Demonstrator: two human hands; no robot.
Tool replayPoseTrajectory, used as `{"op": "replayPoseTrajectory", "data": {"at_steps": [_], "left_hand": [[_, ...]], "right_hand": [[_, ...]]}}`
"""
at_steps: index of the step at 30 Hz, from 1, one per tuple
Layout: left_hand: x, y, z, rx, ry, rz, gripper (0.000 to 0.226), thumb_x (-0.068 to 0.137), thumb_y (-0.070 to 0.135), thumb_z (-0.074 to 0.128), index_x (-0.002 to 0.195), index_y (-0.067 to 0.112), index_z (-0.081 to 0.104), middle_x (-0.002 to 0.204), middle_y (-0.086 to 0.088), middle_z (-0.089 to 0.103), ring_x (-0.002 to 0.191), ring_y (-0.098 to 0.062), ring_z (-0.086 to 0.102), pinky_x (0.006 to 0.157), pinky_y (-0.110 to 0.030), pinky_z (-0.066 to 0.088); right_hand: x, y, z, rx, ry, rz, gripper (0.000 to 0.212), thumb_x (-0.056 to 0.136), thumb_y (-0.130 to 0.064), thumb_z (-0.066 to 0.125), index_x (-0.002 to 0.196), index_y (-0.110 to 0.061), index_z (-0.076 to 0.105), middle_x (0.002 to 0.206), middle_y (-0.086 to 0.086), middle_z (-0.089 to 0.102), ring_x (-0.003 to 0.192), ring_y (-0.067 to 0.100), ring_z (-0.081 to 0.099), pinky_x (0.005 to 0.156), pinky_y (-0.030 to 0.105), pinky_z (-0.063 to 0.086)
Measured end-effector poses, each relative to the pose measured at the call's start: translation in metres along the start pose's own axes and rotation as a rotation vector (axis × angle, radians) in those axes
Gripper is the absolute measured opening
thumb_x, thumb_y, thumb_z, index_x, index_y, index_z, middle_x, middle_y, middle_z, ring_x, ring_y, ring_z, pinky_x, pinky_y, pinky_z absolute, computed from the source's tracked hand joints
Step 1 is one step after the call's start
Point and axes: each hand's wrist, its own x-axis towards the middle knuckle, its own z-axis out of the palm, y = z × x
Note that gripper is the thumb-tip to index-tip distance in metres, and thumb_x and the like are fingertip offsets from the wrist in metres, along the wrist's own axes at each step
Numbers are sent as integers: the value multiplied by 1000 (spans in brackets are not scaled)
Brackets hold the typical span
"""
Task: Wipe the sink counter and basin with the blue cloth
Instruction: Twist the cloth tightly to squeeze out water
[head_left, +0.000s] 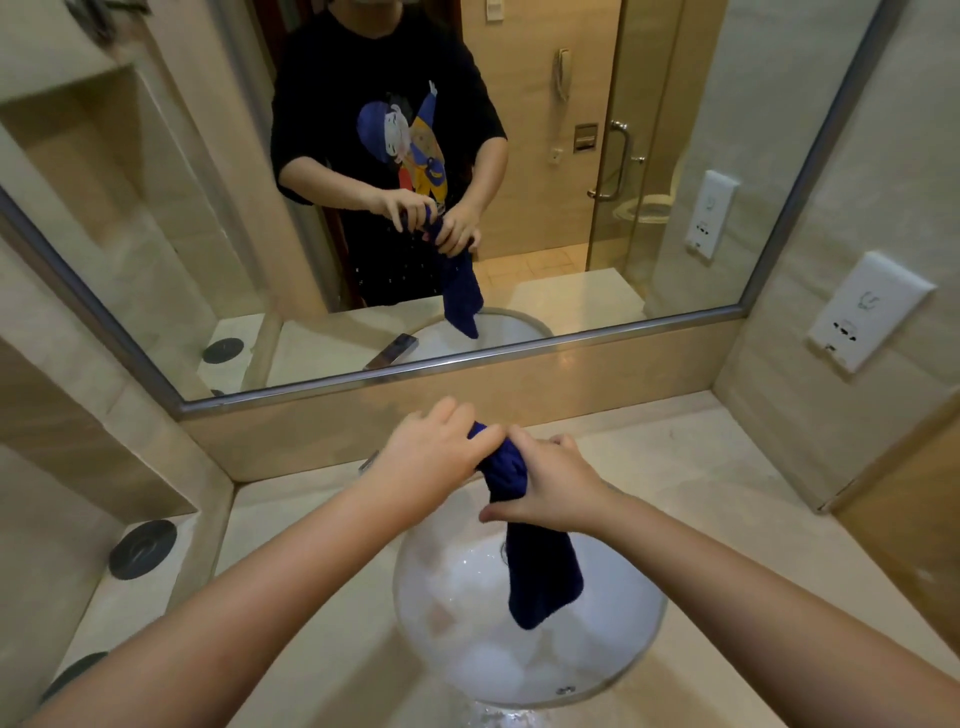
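blue cloth (540, 577) top bunched, hidden inside left hand (431, 457) and right hand (545, 493).

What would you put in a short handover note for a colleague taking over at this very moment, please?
Left hand: grips the top of the blue cloth.
Right hand: grips it just below; the cloth is bunched between them, apparently being wrung.
The cloth's free end hangs over the basin, which looks wet.
Done: cloth in hand; no wiping evident.
Left: wipe the counter and basin.
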Motion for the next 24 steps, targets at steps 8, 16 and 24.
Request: {"op": "replayPoseTrajectory", "data": {"at_steps": [8,16,24], "left_hand": [[14,-46,-53,34,247,3,28,78,15,66,106,11,60,88,-12,60,78,-30,56,70,-37,47],[-16,-67,-38,3,-218,-246,52,60,21,79,105,11,57,120,-9,57,102,-31,60,97,-55,39],[-12,-22,-4,-312,-252,-183,66,64,38,77,123,22,51,101,-1,65,93,-26,63,97,-49,38]], "right_hand": [[1,-9,9,664,50,-22,86,65,-28,89,135,-36,40,119,-16,63,112,4,59,95,34,50],[20,-24,-6,319,113,-26,34,69,-25,73,92,-13,51,83,2,64,76,23,60,70,44,52],[19,-25,-17,200,-55,-39,49,67,-29,78,111,-22,55,97,-3,66,86,16,63,78,38,54]]}}
